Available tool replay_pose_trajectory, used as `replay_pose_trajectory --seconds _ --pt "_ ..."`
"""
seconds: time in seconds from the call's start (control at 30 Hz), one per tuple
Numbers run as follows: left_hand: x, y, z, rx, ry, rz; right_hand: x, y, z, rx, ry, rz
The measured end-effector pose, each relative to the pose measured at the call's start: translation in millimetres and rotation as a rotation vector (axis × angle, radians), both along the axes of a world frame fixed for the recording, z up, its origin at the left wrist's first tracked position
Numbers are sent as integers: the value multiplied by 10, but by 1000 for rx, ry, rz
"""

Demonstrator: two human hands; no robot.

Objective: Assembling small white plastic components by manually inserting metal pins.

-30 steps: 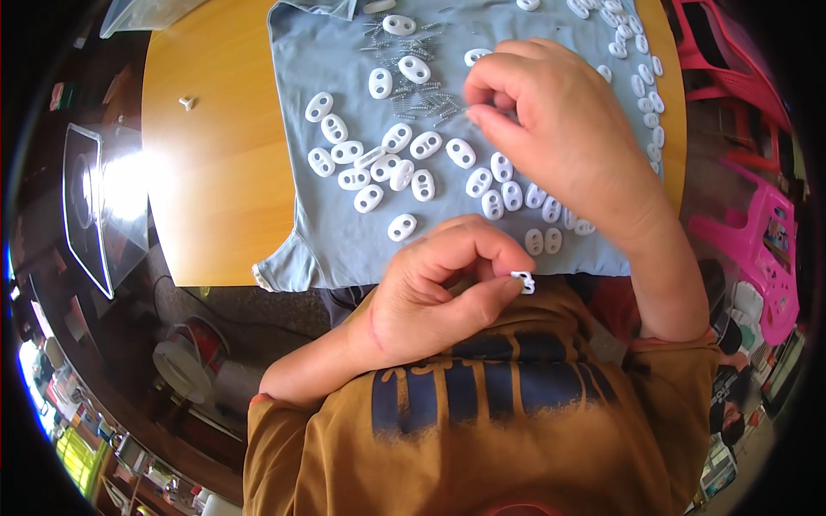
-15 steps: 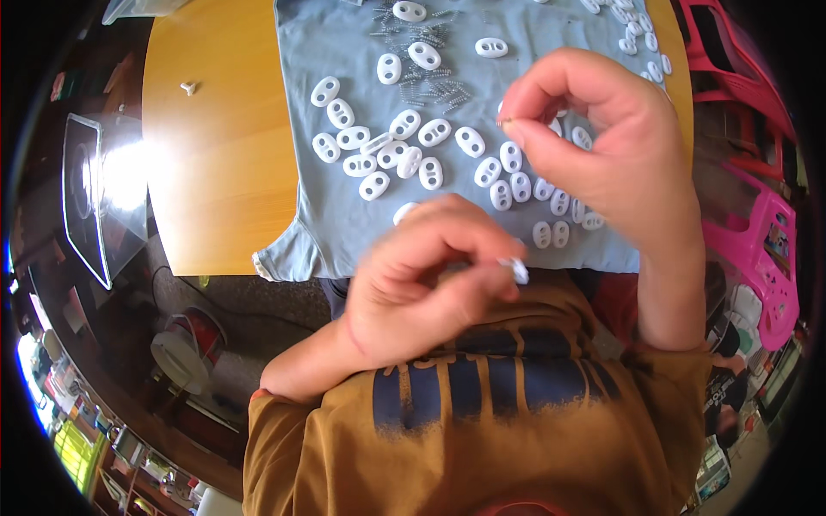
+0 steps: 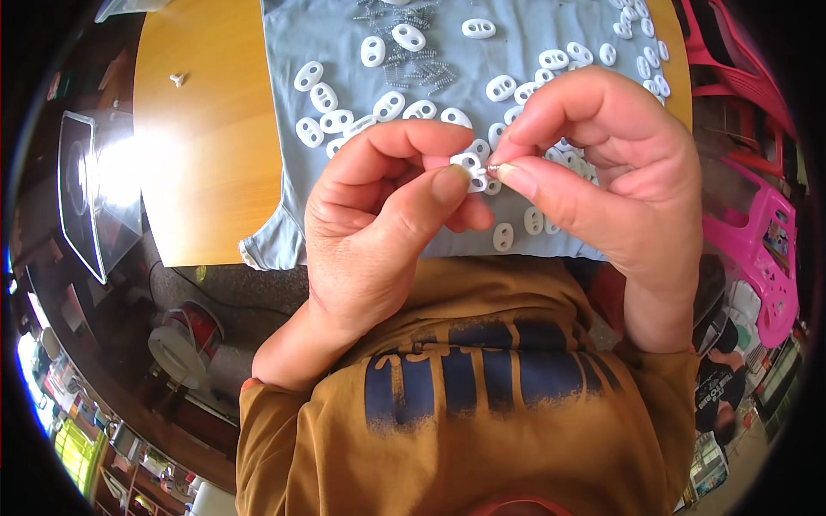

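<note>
My left hand (image 3: 379, 206) pinches a small white plastic piece (image 3: 471, 170) with two round holes between thumb and fingertips. Close against its right side, my right hand (image 3: 602, 163) grips a tiny metal spring (image 3: 493, 169) between thumb and forefinger. The spring's tip meets or nearly meets the white piece; I cannot tell which. Beyond the hands, several white oval two-hole pieces (image 3: 389, 106) are spread over a grey-blue cloth (image 3: 344, 215). Some of them are hidden behind my fingers. A heap of loose springs (image 3: 422, 69) lies on the cloth at the far middle.
The cloth covers part of a yellow wooden table (image 3: 206, 172). A small white three-armed piece (image 3: 177, 80) rests on the bare wood at left. Pink plastic chair (image 3: 757, 249) and red chair (image 3: 740, 60) stand at the right. A bucket (image 3: 185, 344) is on the floor.
My left hand has risen with the white piece and turned it. My right hand has lowered slightly with the spring, so the two now come together over the cloth.
</note>
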State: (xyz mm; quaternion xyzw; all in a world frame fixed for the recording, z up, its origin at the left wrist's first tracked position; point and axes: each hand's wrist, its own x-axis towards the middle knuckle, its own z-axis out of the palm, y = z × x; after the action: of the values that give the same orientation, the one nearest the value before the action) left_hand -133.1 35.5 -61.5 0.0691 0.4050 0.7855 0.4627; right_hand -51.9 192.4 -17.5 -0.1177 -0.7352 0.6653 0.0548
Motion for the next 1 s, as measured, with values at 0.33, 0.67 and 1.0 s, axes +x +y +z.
replay_pose_trajectory --seconds 0.33,0.67,1.0 --pt "-1 -22 20 -36 1 10 -14 -28 -7 100 -5 23" --pt "-8 -27 -13 -9 48 -14 -10 -34 2 134 -18 34" --pt "19 -16 -39 -14 283 5 7 -84 49 215 -18 39"
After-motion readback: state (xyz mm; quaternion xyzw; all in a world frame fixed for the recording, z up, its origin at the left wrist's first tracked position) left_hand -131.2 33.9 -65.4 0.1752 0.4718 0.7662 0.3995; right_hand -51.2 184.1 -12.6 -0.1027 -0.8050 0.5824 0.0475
